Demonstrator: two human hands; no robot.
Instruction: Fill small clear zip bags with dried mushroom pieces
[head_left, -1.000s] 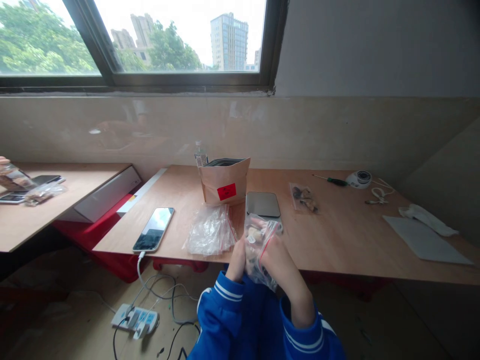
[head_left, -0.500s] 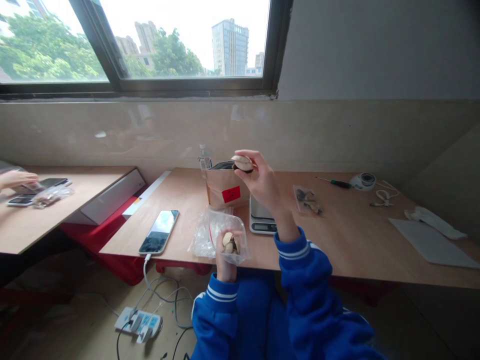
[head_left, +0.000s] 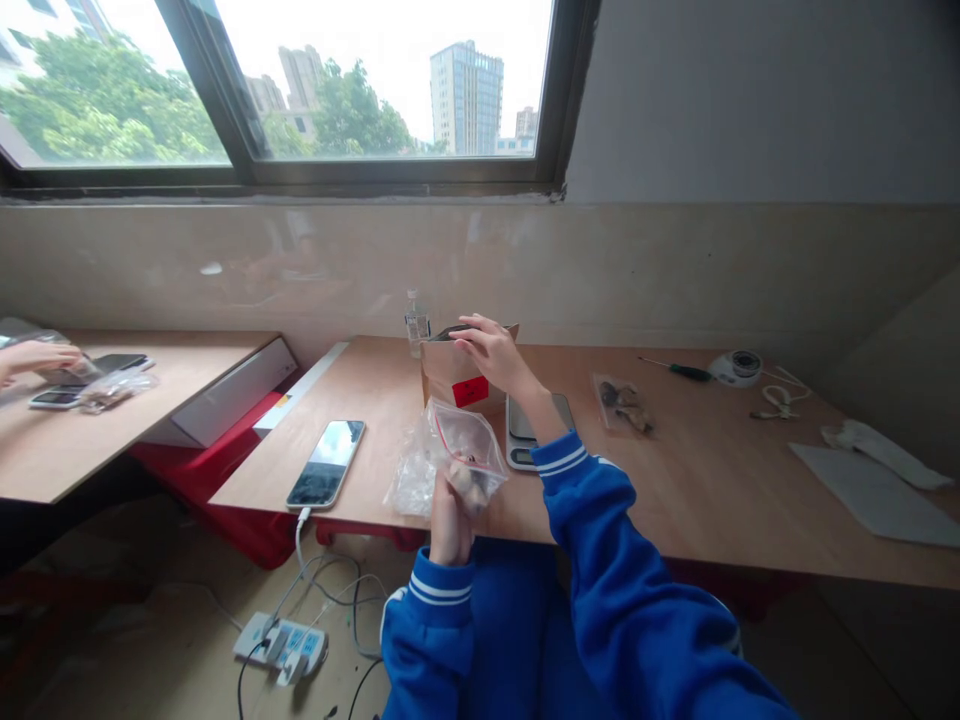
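My left hand (head_left: pixel 451 522) is closed around the lower part of a clear zip bag (head_left: pixel 457 428) with a red seal line. Inside it lie pale pieces (head_left: pixel 466 485) that look like dried mushrooms. My right hand (head_left: pixel 495 355) is over the top of a brown paper bag (head_left: pixel 444 372) bearing a red label. Its fingers are stretched out, and nothing shows between them. Just below the right wrist sits a kitchen scale (head_left: pixel 519 440), partly covered by the forearm. More crumpled clear plastic (head_left: pixel 412 478) rests on the table beside the zip bag.
A phone (head_left: pixel 327 465) on a charging cable lies at left, and a bottle (head_left: pixel 416 322) stands behind the paper bag. To the right are another filled clear bag (head_left: pixel 624 403), a screwdriver (head_left: pixel 688 372), a dome camera (head_left: pixel 736 367) and a white sheet (head_left: pixel 874 490). Another person's hand (head_left: pixel 41 358) is at far left.
My right hand has lowered towards the paper bag and its fingers have opened; the pale piece it held is out of sight. My left hand has tilted the zip bag, its mouth now more upright.
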